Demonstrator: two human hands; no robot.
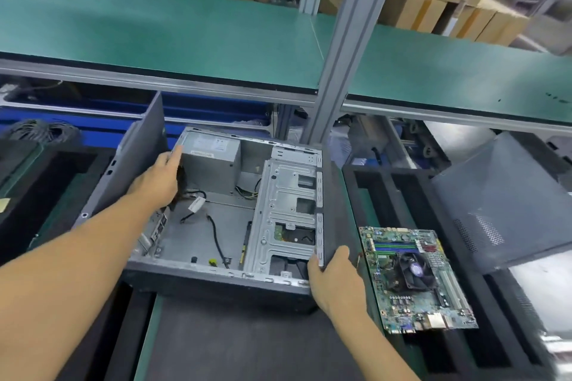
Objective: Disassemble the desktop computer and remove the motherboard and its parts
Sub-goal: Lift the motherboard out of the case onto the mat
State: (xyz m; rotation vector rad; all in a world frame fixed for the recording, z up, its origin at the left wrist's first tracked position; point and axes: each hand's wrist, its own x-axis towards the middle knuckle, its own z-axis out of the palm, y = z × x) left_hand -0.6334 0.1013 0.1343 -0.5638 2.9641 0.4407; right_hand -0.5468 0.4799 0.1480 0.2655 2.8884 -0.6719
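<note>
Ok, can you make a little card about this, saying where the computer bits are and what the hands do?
Computer case: open, lying on its side
Motherboard: out, lying right of the case, fan on top
Power supply: inside the case, far left corner
Left hand: touches the power supply's edge
Right hand: grips the case's near right corner

The case (192,235) at centre is showing bare matt sheet metal; foam (501,349) at lower right is looking matt black; the shelf (154,34) above is wearing smooth green matting.
</note>
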